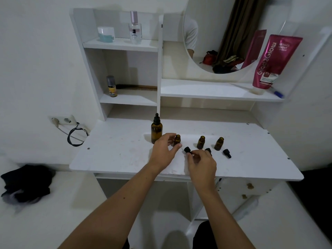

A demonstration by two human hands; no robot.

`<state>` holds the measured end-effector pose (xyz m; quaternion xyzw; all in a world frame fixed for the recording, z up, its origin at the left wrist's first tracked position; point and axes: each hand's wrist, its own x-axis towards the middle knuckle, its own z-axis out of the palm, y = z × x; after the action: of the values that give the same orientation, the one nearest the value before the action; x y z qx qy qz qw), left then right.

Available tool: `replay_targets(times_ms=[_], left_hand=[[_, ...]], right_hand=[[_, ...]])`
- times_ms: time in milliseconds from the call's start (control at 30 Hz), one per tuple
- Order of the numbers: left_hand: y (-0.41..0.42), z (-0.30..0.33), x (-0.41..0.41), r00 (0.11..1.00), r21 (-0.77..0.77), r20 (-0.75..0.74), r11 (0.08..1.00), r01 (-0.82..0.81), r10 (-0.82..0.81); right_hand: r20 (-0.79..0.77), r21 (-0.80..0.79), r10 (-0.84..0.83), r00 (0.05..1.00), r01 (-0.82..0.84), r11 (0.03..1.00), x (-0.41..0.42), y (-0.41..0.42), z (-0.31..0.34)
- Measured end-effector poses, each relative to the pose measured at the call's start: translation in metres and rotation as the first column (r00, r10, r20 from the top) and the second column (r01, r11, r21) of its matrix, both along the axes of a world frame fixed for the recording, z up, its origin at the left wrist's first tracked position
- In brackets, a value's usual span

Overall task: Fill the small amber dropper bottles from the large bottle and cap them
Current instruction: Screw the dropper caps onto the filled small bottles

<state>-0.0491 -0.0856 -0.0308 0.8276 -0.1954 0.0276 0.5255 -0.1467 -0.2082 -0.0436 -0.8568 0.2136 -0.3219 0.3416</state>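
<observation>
On the white surface (115, 155) three small amber bottles are seen standing uncapped in a row: the left bottle (177, 140), the middle bottle (200, 142) and the right bottle (219, 143). The large bottle (156, 130) is stood just behind and to the left of them, its dropper cap on. The left bottle is being steadied by the left hand (164, 151), fingers curled loosely round it, thumb apart at the front; whether it is truly clamped cannot be told. A black dropper cap (187, 150) is pinched at the tips of the right hand (202, 165), low over the surface just beside that bottle. A second cap (208, 150) is half hidden behind the right hand, and a third cap (227, 153) lies loose near the right bottle. Liquid levels cannot be read through the amber glass. By the look of it, capping is only now being started: no small bottle is closed, three caps remain to be fitted.
</observation>
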Motion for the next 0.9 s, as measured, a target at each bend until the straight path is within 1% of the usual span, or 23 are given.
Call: replay_targets(times_ms=[167, 233, 333, 433, 533, 667, 733, 833, 900], left_hand=[[-0.001, -0.001, 0.004, 1.000, -0.001, 0.007, 1.000, 0.012, -0.012], [0.000, -0.002, 0.005, 1.000, -0.007, 0.002, 1.000, 0.010, -0.010], [0.002, -0.003, 0.006, 1.000, -0.008, -0.001, 1.000, 0.012, -0.012], [0.002, -0.003, 0.006, 1.000, -0.003, -0.002, 1.000, 0.014, -0.014], [0.002, -0.003, 0.006, 1.000, 0.002, -0.007, 1.000, 0.009, -0.009], [0.002, -0.004, 0.007, 1.000, 0.002, -0.009, 1.000, 0.010, -0.010], [0.002, -0.004, 0.008, 1.000, -0.002, -0.010, 1.000, 0.011, -0.011], [0.002, -0.005, 0.009, 1.000, -0.009, -0.011, 1.000, 0.015, -0.016], [0.002, -0.005, 0.009, 1.000, -0.016, -0.011, 1.000, 0.021, -0.021]], right_hand=[[0.124, 0.186, 0.000, 0.992, -0.023, 0.982, -0.001, -0.007, 0.009], [0.167, 0.285, 0.023, 0.986, -0.071, 0.956, 0.001, -0.011, 0.017], [0.232, 0.422, 0.073, 0.970, -0.168, 0.891, 0.007, -0.015, 0.035], [0.280, 0.452, 0.117, 0.953, -0.239, 0.859, 0.017, -0.017, 0.055], [0.282, 0.394, 0.174, 0.944, -0.279, 0.876, 0.027, -0.017, 0.068], [0.251, 0.236, 0.248, 0.936, -0.308, 0.922, 0.036, -0.018, 0.073], [0.216, 0.126, 0.281, 0.935, -0.312, 0.942, 0.039, -0.019, 0.071], [0.161, -0.022, 0.340, 0.926, -0.341, 0.940, 0.045, -0.022, 0.067], [0.114, -0.084, 0.388, 0.914, -0.381, 0.921, 0.050, -0.025, 0.066]])
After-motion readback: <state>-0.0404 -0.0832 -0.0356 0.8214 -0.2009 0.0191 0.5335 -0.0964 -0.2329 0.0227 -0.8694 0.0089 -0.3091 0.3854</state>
